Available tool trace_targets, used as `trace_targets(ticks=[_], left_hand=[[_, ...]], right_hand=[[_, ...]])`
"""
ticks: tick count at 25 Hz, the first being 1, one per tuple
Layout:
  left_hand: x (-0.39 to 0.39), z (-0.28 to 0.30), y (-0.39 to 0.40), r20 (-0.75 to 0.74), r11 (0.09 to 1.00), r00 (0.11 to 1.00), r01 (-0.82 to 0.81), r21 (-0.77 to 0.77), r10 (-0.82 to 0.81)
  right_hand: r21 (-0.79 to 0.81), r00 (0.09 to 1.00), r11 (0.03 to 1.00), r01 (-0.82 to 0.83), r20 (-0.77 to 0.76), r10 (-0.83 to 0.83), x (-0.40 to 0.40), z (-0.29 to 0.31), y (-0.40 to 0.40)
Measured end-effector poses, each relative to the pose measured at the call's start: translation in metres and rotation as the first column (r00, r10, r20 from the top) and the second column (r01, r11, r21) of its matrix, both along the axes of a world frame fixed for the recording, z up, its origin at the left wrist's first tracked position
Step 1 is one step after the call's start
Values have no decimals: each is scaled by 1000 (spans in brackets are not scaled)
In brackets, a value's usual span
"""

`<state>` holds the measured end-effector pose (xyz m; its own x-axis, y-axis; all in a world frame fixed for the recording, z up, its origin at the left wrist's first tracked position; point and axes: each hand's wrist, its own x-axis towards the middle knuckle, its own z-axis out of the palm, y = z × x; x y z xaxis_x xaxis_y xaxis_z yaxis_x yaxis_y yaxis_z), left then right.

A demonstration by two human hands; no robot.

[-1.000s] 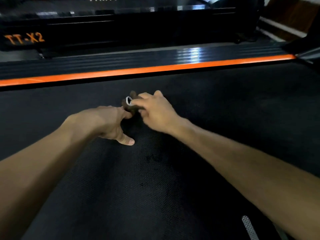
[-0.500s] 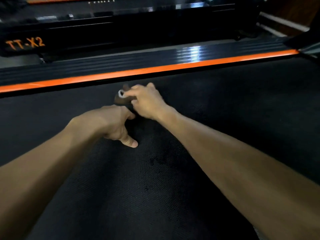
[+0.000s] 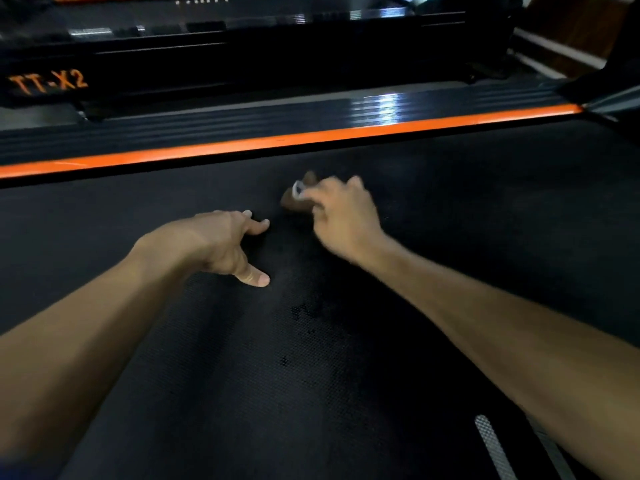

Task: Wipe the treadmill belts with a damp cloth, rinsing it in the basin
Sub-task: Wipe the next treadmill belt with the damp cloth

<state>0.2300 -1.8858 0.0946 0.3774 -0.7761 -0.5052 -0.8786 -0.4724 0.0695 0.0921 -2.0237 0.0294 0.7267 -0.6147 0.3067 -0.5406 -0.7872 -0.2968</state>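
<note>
The black textured treadmill belt [image 3: 450,220] fills most of the view. My right hand [image 3: 343,216] grips a small bunched brown cloth [image 3: 294,202] on the belt at mid-frame; a silver ring shows on one finger, and most of the cloth is hidden under the fingers. My left hand [image 3: 225,244] rests on the belt just left of the cloth, apart from it, fingers spread and thumb pointing toward me, holding nothing. The right hand is motion-blurred.
An orange stripe [image 3: 277,143] and a dark ribbed side rail [image 3: 242,123] border the belt's far edge. Beyond it stands a second black treadmill frame marked TT-X2 [image 3: 48,83]. A grey mesh strip [image 3: 491,445] lies at the near right. No basin in view.
My right hand has slid to the right with the cloth. My left hand has let go of the cloth and now lies apart from it, fingers spread on the belt.
</note>
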Motion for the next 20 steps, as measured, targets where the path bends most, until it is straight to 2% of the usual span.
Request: trace_targets(ticks=[2, 4, 5, 6, 8, 9, 10, 11, 13, 16, 17, 18, 19, 20], left_hand=[[0, -2, 7, -21, 994, 997, -76, -82, 75], [-3, -4, 15, -49, 982, 990, -135, -132, 130], [-4, -5, 19, -69, 976, 986, -161, -147, 153], [-6, -6, 23, -93, 969, 981, -186, -164, 172], [-10, -13, 35, -134, 942, 969, -236, -238, 208], [-13, -18, 42, -152, 916, 961, -269, -297, 233], [-17, -24, 50, -171, 886, 953, -298, -356, 252], [-23, -32, 57, -181, 856, 950, -309, -413, 256], [-31, -43, 69, -163, 818, 957, -290, -496, 241], [-32, -37, 77, -167, 798, 956, -294, -526, 241], [-32, -32, 81, -150, 807, 956, -293, -512, 252], [-33, -29, 87, -108, 827, 962, -272, -492, 253], [-34, -29, 94, -53, 851, 967, -245, -465, 249], [-35, -29, 102, 17, 871, 970, -212, -444, 244]], right_hand=[[28, 943, 943, -332, 7, 331, -41, -8, 43], [38, 869, 871, -490, -66, 491, -64, -5, 31], [-27, 885, 888, -459, -104, 455, -62, -6, 9], [-85, 936, 934, -348, -85, 342, -56, -7, -18], [-71, 999, 997, 10, -30, -12, -46, -7, -63], [-41, 995, 995, 92, -19, -93, -43, -8, -66], [-31, 996, 996, 83, -15, -84, -38, -8, -54], [-41, 1000, 999, 15, -9, -16, -37, -6, -28], [-51, 965, 967, -251, 65, 254, -53, 3, 53], [82, 761, 757, -648, 27, 649, -107, 5, 165], [117, 701, 697, -708, -9, 713, -118, 4, 173], [82, 671, 673, -735, -53, 739, -121, 4, 164], [-1, 705, 709, -706, -95, 702, -115, 1, 141], [-56, 779, 778, -626, -95, 620, -106, -1, 113]])
